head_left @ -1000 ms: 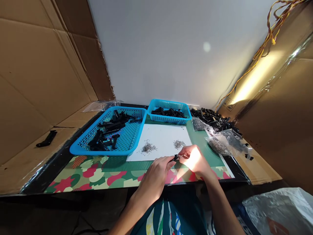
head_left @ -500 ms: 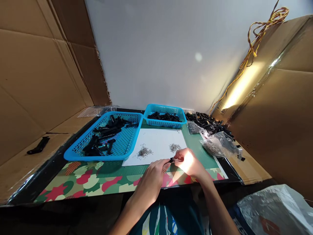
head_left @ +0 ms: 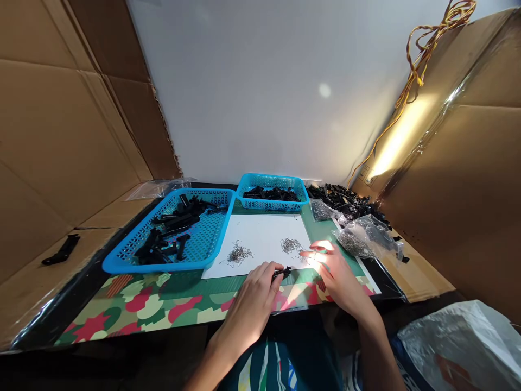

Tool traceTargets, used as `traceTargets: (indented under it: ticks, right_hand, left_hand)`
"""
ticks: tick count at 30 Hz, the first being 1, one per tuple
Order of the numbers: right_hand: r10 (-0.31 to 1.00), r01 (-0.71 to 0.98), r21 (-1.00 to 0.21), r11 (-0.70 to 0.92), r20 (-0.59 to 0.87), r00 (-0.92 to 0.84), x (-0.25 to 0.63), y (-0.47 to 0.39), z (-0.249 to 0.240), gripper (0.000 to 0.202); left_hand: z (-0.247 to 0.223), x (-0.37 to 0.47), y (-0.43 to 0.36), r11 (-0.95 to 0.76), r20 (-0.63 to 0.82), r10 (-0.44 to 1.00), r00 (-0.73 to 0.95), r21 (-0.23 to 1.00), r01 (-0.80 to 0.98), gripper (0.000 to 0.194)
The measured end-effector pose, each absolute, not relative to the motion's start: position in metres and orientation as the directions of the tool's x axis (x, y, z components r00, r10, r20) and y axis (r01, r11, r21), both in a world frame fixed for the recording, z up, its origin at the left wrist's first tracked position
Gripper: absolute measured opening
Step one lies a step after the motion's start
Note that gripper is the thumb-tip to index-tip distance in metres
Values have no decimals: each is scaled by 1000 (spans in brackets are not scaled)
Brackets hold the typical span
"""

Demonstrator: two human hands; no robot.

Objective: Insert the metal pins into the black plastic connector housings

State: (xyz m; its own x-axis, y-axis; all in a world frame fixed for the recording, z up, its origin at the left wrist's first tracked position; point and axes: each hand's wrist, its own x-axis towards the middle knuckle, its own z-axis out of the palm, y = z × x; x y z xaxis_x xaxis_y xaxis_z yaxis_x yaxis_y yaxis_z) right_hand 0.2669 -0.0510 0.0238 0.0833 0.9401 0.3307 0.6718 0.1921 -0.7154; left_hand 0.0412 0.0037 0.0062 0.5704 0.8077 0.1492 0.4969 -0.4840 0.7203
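Pinched in my left hand [head_left: 255, 293] is a small black plastic part [head_left: 286, 271], its end sticking out past the fingertips near the front edge of the white sheet [head_left: 264, 231]. My right hand [head_left: 331, 271] has its fingers apart at the sheet's right edge, close to the right pile of tiny metal springs or wire clips [head_left: 290, 245]; no held thing shows in it. Farther left on the sheet lies a second, darker pile of similar small wire pieces [head_left: 238, 253]. Their exact kind is too small to tell.
A large blue basket [head_left: 217, 239] with black parts stands left, a smaller blue basket [head_left: 272, 205] behind. Loose black parts [head_left: 345, 201] heap at the back right, beside plastic bags of small metal pieces [head_left: 356, 241]. Cardboard walls [head_left: 456, 184] flank the table.
My right hand has come away from the black part and moved right, its fingers spreading beside the right wire pile. My left hand keeps hold of the part in nearly the same place.
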Motion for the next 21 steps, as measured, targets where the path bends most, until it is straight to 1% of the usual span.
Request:
traceTargets:
  ticks: [1,3,5,7,9,10,16,21]
  right_hand:
    - [934,669,-720,183,339,109,267,-51,24,37]
    - [932,608,-781,145,315,181,265,-49,24,34]
    - [939,469,-878,97,237,250,257,-44,22,30]
    - [944,310,-950,44,141,297,248,-39,19,26]
    - [943,196,-981,8,72,324,240,-34,13,26]
    - [942,168,-986,0,57,332,238,-33,10,26]
    - [948,138,-990,26,68,312,237,-28,-8,31]
    - [943,207,-978,31,97,319,235,-27,-9,32]
  left_hand:
    - [6,41,4,-491,153,803,576,717,495,27]
    - [5,42,3,-503,161,799,580,708,496,23]
    - [1,42,4,-510,176,801,572,701,498,21]
    - [-3,43,4,-515,188,805,563,693,504,20]
    - [-5,44,3,-516,189,808,558,682,518,20]
    - [-6,44,3,-517,187,810,556,677,525,20]
    - [-6,45,2,-511,183,813,552,680,526,18]
    - [-9,46,3,-528,202,804,559,675,515,17]
